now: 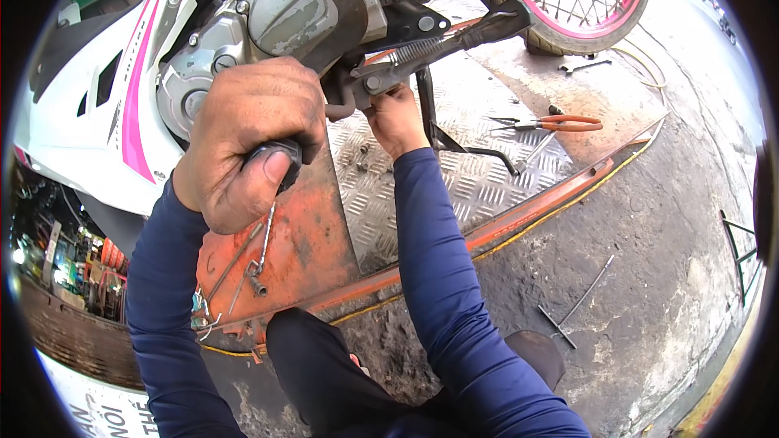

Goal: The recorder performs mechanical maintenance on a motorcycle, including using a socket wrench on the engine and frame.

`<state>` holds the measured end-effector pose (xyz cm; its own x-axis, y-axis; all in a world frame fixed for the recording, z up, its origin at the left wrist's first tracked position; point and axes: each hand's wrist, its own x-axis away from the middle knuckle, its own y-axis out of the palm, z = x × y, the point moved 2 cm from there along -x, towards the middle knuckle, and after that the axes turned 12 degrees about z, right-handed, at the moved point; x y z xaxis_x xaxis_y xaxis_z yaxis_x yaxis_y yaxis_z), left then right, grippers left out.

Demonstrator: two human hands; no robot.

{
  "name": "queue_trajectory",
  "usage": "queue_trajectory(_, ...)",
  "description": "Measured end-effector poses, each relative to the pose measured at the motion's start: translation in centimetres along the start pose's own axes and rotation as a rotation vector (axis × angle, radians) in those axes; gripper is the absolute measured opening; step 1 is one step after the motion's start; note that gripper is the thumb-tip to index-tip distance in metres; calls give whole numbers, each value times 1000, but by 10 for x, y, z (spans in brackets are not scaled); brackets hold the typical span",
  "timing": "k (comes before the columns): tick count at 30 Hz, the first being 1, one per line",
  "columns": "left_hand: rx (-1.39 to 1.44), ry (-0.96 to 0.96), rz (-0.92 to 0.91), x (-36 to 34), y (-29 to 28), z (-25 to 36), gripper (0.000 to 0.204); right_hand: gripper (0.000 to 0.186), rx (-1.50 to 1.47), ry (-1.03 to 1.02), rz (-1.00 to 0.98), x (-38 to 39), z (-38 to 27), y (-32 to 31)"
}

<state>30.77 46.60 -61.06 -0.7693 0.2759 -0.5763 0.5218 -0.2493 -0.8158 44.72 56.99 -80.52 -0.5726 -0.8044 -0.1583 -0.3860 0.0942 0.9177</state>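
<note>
My left hand (258, 130) is closed around a black rubber-ended peg (286, 164) below the grey engine cover (215, 73) of a white and pink motorcycle. The thumb lies along the peg's near end. My right hand (398, 120) reaches up under a dark metal bracket (375, 85) beside a spring (418, 52). Its fingertips are hidden behind the bracket, so what they touch does not show. A black stand leg (427, 101) comes down just right of that hand.
Orange-handled pliers (568, 123) and an open-ended wrench (586, 66) lie to the right. Several thin tools, including a socket wrench (261, 259), rest on the orange platform (304, 251). A T-handle wrench (576, 308) is on the concrete. The pink-rimmed wheel (637, 0) stands behind.
</note>
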Motion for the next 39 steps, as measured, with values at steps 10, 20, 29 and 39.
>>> queue_trajectory(10, 25, 51, -24, -13, 8, -2, 21, 23, -39, -1, 107, 1, 6, 0)
queue_trajectory(20, 25, 44, -70, -3, 7, -2, 26, 18, -104, 118, 109, -10, 4, -10)
queue_trajectory(29, 33, 34, -41, 3, 12, -2, 41, 18, -174, 135, 87, -4, 15, -5)
queue_trajectory(39, 46, 33, -28, -2, 8, 1, 39, 12, -129, 116, 22, -6, 10, -1)
